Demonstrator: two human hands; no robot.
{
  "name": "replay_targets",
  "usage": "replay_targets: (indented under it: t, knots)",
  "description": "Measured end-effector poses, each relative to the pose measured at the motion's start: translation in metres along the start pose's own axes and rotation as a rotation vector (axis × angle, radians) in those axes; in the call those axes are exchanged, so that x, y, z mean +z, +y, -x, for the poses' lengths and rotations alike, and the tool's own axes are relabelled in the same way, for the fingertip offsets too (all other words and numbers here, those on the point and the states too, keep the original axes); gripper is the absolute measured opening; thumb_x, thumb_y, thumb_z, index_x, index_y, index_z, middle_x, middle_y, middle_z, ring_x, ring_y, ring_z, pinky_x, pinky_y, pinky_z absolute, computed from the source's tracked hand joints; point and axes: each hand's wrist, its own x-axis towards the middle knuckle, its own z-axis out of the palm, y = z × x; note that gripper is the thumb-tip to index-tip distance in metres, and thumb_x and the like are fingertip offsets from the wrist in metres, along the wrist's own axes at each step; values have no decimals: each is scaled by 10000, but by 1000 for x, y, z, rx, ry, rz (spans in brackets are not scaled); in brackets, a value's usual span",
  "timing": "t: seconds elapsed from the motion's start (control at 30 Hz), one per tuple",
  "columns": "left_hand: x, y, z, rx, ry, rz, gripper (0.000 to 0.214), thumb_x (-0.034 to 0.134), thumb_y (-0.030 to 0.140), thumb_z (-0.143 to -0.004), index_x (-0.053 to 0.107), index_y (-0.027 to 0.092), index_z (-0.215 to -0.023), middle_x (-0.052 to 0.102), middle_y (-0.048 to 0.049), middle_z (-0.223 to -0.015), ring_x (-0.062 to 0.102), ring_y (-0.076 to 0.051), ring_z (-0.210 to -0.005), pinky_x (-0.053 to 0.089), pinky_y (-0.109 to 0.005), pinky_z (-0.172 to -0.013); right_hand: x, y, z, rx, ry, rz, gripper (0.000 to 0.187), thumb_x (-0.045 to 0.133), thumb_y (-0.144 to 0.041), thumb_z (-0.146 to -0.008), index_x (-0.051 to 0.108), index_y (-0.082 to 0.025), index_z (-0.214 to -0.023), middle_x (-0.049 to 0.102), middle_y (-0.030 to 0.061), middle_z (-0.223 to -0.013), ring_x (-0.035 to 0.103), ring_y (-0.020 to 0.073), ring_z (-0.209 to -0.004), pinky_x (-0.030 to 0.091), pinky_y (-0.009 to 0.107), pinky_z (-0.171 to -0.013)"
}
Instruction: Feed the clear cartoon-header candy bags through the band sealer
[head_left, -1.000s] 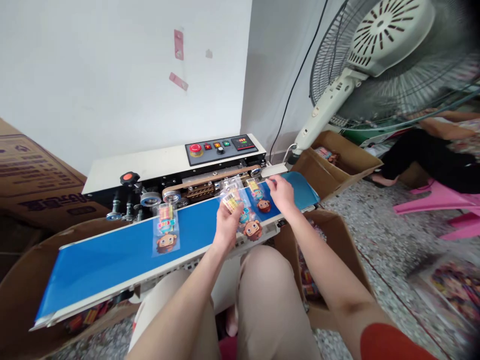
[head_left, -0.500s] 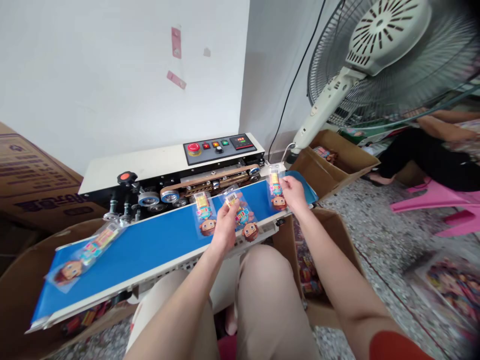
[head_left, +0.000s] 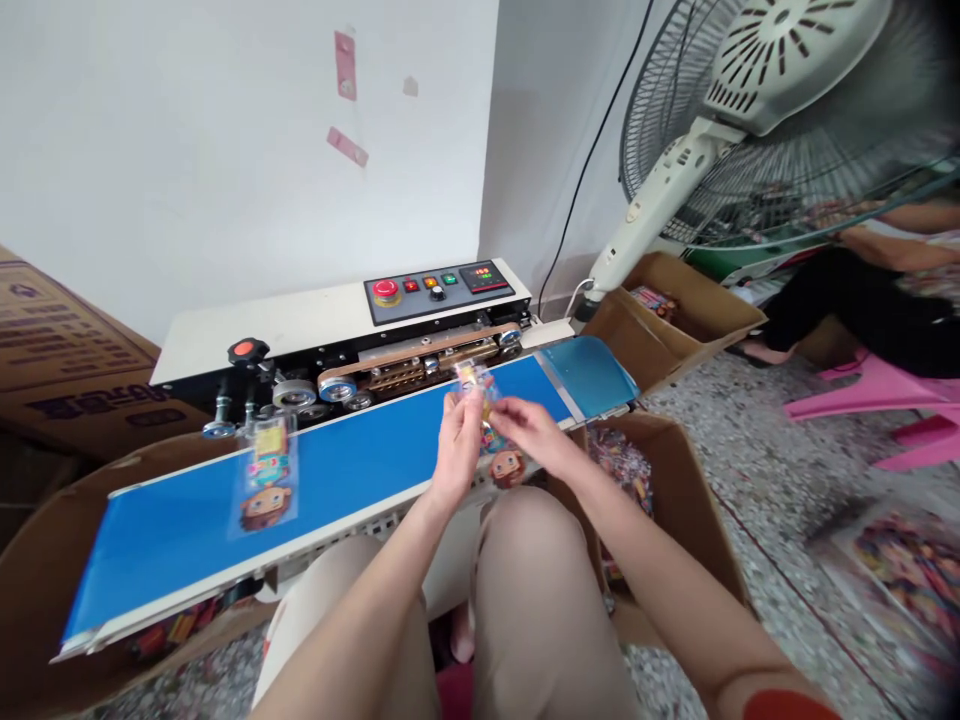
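Observation:
Clear plastic packets with a yellow label, bright lettering and a cartoon face are at my hands and on the blue conveyor belt [head_left: 360,450] of a sealing machine. My left hand [head_left: 459,445] is closed on a packet [head_left: 506,467] above the belt's front edge. Beside it, my right hand [head_left: 536,435] pinches the same packet by its upper part. Behind my left fingers shows the top of another packet [head_left: 471,374], blurred; whether it lies on the belt I cannot tell. One packet [head_left: 268,475] lies on the belt to the left.
The control panel [head_left: 439,290] with a red button tops the machine. An open carton [head_left: 675,480] of packets stands below right, another carton [head_left: 667,310] behind. A fan [head_left: 780,80] stands at right, near a seated person's legs [head_left: 847,310] and a pink stool [head_left: 885,395].
My right hand has let go of its packet near the belt's right end and moved left to my left hand. A belt packet has travelled left; the one at the left end is gone.

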Motion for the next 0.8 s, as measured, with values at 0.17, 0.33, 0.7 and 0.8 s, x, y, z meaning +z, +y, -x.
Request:
replay_targets:
  t: [0.17, 0.33, 0.7, 0.8]
  knots:
    - [2, 2, 6, 114, -103, -143, 309, 595, 497, -824, 723, 216, -813, 625, -58, -816, 557, -228, -945, 420, -338, -930, 3, 2, 20, 38, 11, -122, 315, 665, -492, -768, 601, -211, -895, 607, -21, -757, 546, 115, -640, 441, 222, -581]
    - [1, -2, 7, -40, -88, -95, 533, 619, 549, -787, 605, 250, -1228, 618, -86, -987, 584, -190, -720, 485, -286, -580, -53, 27, -11, -40, 455, 129, 285, 572, -462, -803, 578, -189, -885, 619, 11, -761, 563, 147, -665, 453, 257, -635]
    - [-1, -7, 1, 13, -46, -123, 433, 575, 514, -829, 644, 219, -1138, 614, -82, -1006, 584, -139, -676, 487, -217, -521, -53, 18, -76, 67, 457, 808, 182, 556, -329, -830, 660, -198, -905, 684, 41, -779, 623, 186, -710, 441, 276, -670]
    - [-3, -6, 0, 39, -46, -140, 406, 583, 505, -826, 660, 210, -1094, 633, -77, -983, 594, -138, -667, 483, -212, -517, -54, 25, -46, -45, 520, 577, 297, 549, -440, -834, 628, -208, -1003, 655, 13, -724, 600, 151, -593, 467, 267, -614]
